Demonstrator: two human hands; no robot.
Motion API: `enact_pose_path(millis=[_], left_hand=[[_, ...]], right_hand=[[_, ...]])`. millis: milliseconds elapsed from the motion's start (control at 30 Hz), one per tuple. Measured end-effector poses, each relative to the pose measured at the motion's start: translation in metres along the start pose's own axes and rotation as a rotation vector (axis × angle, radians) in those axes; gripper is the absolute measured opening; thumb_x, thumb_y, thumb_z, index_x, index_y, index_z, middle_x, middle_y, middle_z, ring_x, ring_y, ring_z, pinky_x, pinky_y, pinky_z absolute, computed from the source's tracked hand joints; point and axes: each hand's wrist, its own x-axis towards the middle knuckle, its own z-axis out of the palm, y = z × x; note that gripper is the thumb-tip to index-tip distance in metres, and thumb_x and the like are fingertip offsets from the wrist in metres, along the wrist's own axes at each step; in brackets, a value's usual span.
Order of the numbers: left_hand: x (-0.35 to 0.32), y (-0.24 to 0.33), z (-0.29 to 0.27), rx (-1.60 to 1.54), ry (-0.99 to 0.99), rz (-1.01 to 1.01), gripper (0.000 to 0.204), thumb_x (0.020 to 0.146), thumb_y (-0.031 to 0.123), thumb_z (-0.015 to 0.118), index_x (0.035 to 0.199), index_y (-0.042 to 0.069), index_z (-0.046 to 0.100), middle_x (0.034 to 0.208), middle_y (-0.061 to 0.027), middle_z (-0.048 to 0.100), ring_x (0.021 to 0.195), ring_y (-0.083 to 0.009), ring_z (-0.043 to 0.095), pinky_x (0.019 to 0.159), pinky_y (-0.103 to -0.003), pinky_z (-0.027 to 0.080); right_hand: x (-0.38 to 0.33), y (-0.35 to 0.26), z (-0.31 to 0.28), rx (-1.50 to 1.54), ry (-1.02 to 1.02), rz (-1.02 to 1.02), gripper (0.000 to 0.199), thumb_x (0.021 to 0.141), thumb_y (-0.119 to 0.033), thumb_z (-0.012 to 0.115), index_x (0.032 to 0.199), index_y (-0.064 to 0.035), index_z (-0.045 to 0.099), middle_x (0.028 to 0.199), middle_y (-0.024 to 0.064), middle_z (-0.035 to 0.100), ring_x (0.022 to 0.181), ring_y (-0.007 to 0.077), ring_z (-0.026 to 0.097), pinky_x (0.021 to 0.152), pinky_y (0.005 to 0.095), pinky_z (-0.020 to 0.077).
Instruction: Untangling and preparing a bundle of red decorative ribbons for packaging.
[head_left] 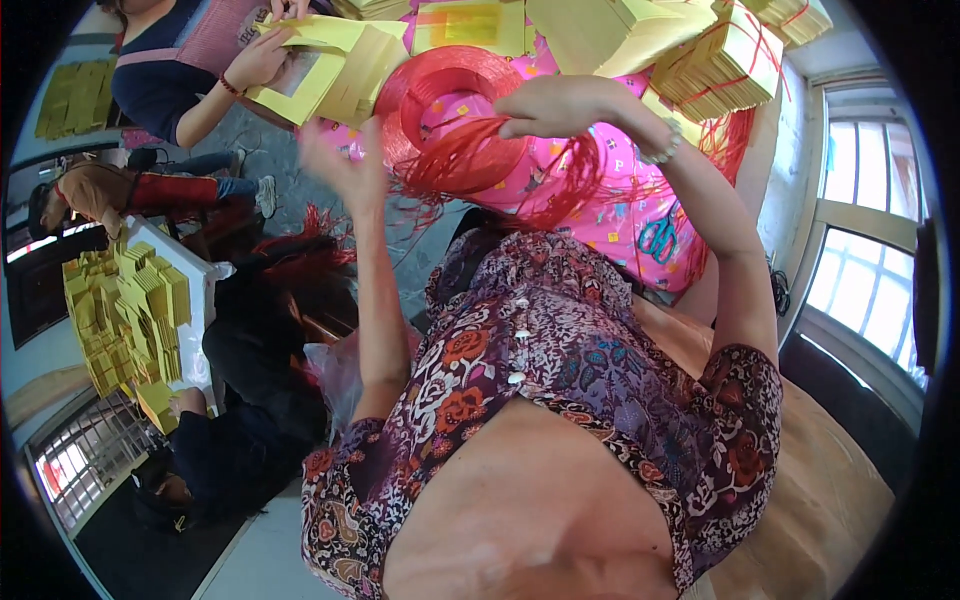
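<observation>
Right hand (560, 105) pinches red string (480, 160) off the red spool (450, 90) on the pink cloth (620, 215) | left hand (340, 165) blurred, fingers spread, empty | tied yellow paper bundles (725, 65) beside.

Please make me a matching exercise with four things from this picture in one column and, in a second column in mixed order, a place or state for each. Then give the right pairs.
Things:
1. Coil of red string
2. Scissors
3. Tied yellow paper bundle
4. Left hand

Places or states:
A. Lying on the pink cloth, blue handles
B. Open, raised and blurred, left of the red coil
C. At the top right, bound with red string
D. On the table, with the right hand on its loose strands

Pairs: 1-D, 2-A, 3-C, 4-B
</observation>
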Motion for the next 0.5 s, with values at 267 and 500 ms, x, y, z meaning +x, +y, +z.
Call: enact_pose_path(millis=[267,500], left_hand=[[0.037,0.081,-0.016,-0.529,-1.201,0.287,0.051,0.089,0.031,0.052,0.124,0.000,0.034,0.104,-0.0231,0.056,0.098,-0.0356,0.056,0.081,-0.039,0.043],[0.043,0.079,-0.047,-0.365,-1.164,0.407,0.038,0.091,0.021,0.046,0.120,-0.001,0.037,0.076,-0.0236,0.056,0.076,-0.0385,0.058,0.063,-0.045,0.041]], right_hand=[[0.023,-0.013,-0.016,0.260,-0.216,-0.039,0.033,0.090,-0.032,0.046,0.083,-0.0001,0.053,0.066,0.0056,0.049,0.060,0.0158,0.049,0.056,0.0301,0.0422],[0.005,-0.014,-0.018,0.502,-0.307,-0.188,0.031,0.091,-0.032,0.046,0.090,-0.0018,0.053,0.069,0.0002,0.045,0.061,0.0089,0.047,0.054,0.0241,0.0422]])
